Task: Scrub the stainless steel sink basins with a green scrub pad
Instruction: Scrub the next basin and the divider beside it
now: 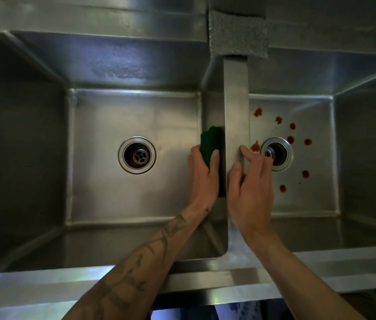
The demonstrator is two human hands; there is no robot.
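Left hand (203,174) grips the green scrub pad (209,144), fingers curled round it, pad pressed to the right wall of the left basin (113,125), against the divider (236,100). Right hand (251,195) rests on the divider, fingers loose and open, holding nothing. Red-brown spots (292,126) ring the drain (277,153) in the right basin (316,199); grey sponge (238,35) at the sink's far edge.
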